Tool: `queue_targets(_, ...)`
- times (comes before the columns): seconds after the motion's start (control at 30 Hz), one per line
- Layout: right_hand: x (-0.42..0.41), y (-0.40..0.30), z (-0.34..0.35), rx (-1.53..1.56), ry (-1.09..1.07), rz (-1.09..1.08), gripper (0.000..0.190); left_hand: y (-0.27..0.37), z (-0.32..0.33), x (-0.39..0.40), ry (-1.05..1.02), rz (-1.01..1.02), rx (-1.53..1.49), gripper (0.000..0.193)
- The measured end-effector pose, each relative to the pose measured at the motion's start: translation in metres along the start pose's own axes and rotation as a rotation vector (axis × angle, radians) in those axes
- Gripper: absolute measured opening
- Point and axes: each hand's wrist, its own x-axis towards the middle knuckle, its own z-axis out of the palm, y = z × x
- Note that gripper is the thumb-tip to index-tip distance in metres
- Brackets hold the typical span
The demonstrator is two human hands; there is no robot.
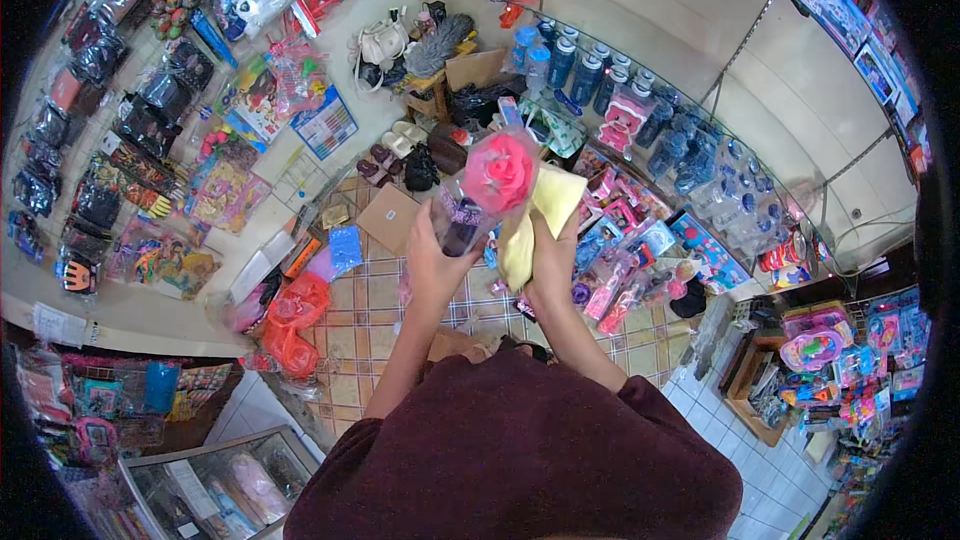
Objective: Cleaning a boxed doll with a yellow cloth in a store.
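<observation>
A clear plastic package with a pink artificial rose [501,169] at its top is held up before me. My left hand [439,259] is wrapped around its lower part, where purple patterned trim and something dark show through. My right hand [553,259] grips a folded pale-yellow cloth [556,199], thumb across its front. The cloth lies close beside the package's right side; whether the two touch I cannot tell. Some of the fingers of both hands are hidden behind what they hold.
Blue-tinted bottles [589,79] line a glass shelf ahead on the right, above packaged toys [615,221]. Bagged goods [157,90] hang on the left wall. A red plastic bag [296,315] and a cardboard piece [388,219] lie on the floor. A glass display case [225,487] stands lower left.
</observation>
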Motion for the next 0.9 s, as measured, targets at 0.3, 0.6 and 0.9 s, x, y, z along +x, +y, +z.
queue_targets(0.3,-0.019,0.003,0.001,-0.048,0.031,-0.109,0.050,-0.002,0.004,0.006,0.039,0.008,0.170,0.081)
queue_targets(0.6,-0.022,-0.022,-0.009,-0.249,-0.374,-0.056,0.052,-0.002,-0.022,0.015,0.212,-0.056,0.151,0.079)
queue_targets(0.9,0.006,-0.016,-0.008,0.052,-0.030,0.119,0.043,0.017,-0.026,0.005,0.280,-0.051,0.088,0.082)
